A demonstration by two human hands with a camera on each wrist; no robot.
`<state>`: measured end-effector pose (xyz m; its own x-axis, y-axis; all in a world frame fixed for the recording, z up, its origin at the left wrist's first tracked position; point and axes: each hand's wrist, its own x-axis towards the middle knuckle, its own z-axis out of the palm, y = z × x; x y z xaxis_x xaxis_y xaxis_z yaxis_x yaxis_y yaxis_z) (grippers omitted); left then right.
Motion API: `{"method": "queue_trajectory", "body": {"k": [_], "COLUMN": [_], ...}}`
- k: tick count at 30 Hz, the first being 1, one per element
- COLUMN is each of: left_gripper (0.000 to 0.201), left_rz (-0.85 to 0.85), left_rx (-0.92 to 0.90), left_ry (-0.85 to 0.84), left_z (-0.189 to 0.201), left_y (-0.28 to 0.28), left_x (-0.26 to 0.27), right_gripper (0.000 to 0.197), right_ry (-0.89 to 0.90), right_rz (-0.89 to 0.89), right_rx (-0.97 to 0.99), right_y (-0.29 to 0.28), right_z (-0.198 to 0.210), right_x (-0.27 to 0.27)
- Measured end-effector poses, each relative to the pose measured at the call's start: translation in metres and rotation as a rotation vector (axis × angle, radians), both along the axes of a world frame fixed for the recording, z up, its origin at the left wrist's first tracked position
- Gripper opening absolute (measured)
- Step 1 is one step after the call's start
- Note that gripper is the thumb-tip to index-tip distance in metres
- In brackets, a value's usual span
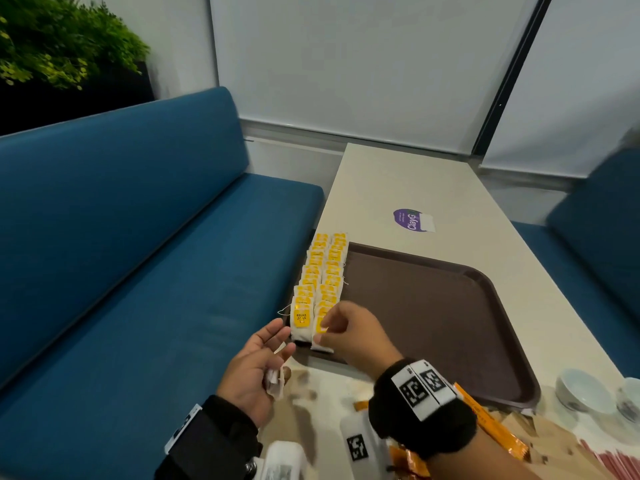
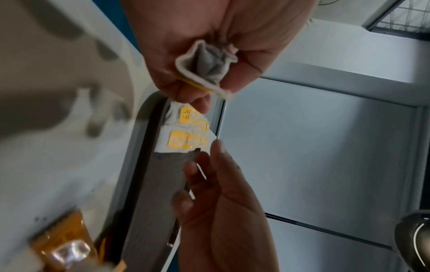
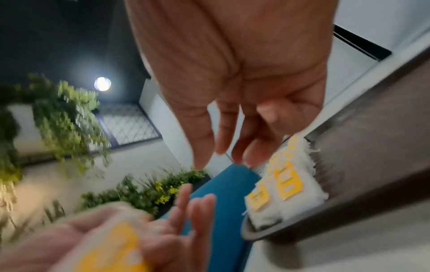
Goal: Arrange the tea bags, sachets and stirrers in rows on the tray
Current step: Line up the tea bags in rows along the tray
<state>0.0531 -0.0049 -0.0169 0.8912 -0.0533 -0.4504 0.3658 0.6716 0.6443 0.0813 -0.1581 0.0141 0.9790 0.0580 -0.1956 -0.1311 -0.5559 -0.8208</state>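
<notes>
Two rows of yellow-labelled tea bags (image 1: 320, 271) overlap along the left edge of the brown tray (image 1: 433, 306). My right hand (image 1: 341, 329) hovers over the nearest bag of the right-hand row, its fingers loosely extended and holding nothing in the right wrist view (image 3: 232, 147). My left hand (image 1: 256, 362) sits just off the tray's near left corner. Its lower fingers curl round a few spare tea bags (image 1: 275, 381), which show bunched in the palm in the left wrist view (image 2: 204, 68). Orange sachets (image 1: 491, 424) and red stirrers (image 1: 609, 462) lie on the table near me.
The tray lies on a cream table (image 1: 415, 178) with a purple sticker (image 1: 412, 220) beyond it. Two white cups (image 1: 581, 393) stand at the near right. Blue benches (image 1: 138, 254) flank the table on both sides. Most of the tray's floor is bare.
</notes>
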Motion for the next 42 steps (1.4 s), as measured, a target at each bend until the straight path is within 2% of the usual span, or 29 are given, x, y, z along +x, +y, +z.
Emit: {"method": "queue_trajectory", "body": {"k": [3, 8, 11, 13, 18, 21, 23, 25, 29, 31, 33, 37, 42], "left_gripper": [0.055, 0.050, 0.056, 0.058, 0.051, 0.026, 0.017, 0.020, 0.025, 0.028, 0.028, 0.014, 0.023], "left_rz": [0.011, 0.015, -0.008, -0.016, -0.031, -0.094, -0.155, -0.198, -0.237, -0.263, -0.282, -0.231, -0.215], "left_rx": [-0.069, -0.068, 0.031, 0.064, 0.062, 0.144, 0.246, 0.335, 0.337, 0.339, 0.344, 0.451, 0.718], "left_ry": [-0.007, -0.081, -0.124, -0.118, -0.101, -0.086, -0.082, -0.090, -0.072, -0.068, -0.074, -0.069, -0.124], "left_z": [0.002, 0.008, 0.009, 0.008, 0.008, 0.008, 0.005, 0.000, -0.003, -0.002, 0.001, 0.007, 0.004], "left_y": [-0.008, -0.026, -0.035, -0.038, -0.037, -0.031, -0.026, -0.022, -0.013, -0.009, -0.007, -0.006, 0.001], "left_x": [0.002, -0.001, -0.005, -0.007, -0.015, -0.019, -0.021, -0.022, -0.021, -0.019, -0.014, 0.002, 0.019], "right_gripper": [0.023, 0.023, 0.030, 0.034, 0.021, 0.017, 0.013, 0.013, 0.036, 0.041, 0.034, 0.025, 0.020], "right_ry": [0.220, 0.386, 0.374, 0.303, 0.194, 0.130, 0.094, 0.095, 0.157, 0.114, 0.063, -0.018, -0.032], "right_rz": [0.164, 0.103, 0.101, 0.090, 0.012, -0.022, -0.013, 0.017, 0.126, 0.222, 0.290, 0.184, 0.042], "right_rx": [0.175, 0.457, 0.570, 0.532, 0.486, 0.486, 0.470, 0.465, 0.516, 0.449, 0.342, 0.286, 0.156], "right_y": [0.003, 0.002, -0.004, -0.007, -0.015, -0.017, -0.017, -0.018, -0.023, -0.023, -0.021, -0.013, 0.004], "right_z": [0.006, 0.000, 0.003, 0.003, -0.002, -0.003, -0.003, 0.000, 0.005, 0.004, 0.006, 0.004, -0.009], "right_x": [-0.029, -0.048, -0.050, -0.050, -0.047, -0.044, -0.041, -0.038, -0.030, -0.027, -0.025, -0.008, 0.025]}}
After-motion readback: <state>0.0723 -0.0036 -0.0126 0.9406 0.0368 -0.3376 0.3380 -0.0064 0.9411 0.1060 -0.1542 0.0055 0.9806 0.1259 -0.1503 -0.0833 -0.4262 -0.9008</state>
